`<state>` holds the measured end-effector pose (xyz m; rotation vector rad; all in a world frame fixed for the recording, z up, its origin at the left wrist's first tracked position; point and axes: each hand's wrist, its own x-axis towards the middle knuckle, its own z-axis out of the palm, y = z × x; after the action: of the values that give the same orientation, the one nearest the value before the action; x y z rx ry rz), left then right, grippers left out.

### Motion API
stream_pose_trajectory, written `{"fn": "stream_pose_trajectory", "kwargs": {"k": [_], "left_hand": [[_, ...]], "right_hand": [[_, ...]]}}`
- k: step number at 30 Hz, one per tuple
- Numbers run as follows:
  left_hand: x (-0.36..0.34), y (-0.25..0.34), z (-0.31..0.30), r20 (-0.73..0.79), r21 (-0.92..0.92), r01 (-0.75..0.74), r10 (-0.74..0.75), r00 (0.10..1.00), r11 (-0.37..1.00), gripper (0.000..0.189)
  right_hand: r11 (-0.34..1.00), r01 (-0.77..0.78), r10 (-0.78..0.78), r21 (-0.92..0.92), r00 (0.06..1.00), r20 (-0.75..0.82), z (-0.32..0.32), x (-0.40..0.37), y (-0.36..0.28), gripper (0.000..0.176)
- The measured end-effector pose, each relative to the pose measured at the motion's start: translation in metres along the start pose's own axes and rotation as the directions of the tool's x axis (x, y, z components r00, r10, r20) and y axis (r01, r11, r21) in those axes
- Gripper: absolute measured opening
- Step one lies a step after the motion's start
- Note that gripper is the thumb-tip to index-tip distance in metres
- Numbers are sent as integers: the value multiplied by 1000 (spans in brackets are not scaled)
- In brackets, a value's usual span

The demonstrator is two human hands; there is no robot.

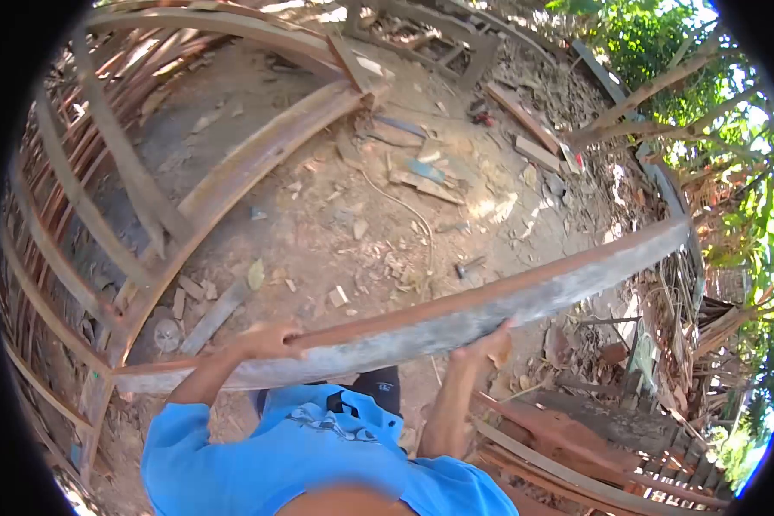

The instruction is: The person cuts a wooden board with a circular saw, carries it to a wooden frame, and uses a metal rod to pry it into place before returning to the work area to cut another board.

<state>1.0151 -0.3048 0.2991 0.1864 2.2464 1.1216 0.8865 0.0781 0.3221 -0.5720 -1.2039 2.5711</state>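
No words or numbers can be read here. The bright blue cloth shirt (318,456) has a dark print, too blurry to read.

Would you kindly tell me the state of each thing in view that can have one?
curved plank: lifted off the ground, held across the body, its right end higher.
left hand: closed over the plank's top edge.
right hand: gripping the plank from below.
curved wooden frame: lying on the dirt, untouched.
wood scraps: scattered loose on the ground.
stacked boards: piled beside the person, untouched.
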Motion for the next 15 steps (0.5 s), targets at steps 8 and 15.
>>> {"fn": "stream_pose_trajectory", "kwargs": {"k": [8, 15], "left_hand": [[258, 120, -16, 43, -10, 337, -336, 941, 942, 80], [440, -73, 10, -121, -168, 287, -309, 943, 943, 83]], "right_hand": [[933, -359, 360, 41, 932, -34, 18, 112, 61, 74], [785, -587, 582, -198, 808, -90, 17, 340, 141, 64]]}}
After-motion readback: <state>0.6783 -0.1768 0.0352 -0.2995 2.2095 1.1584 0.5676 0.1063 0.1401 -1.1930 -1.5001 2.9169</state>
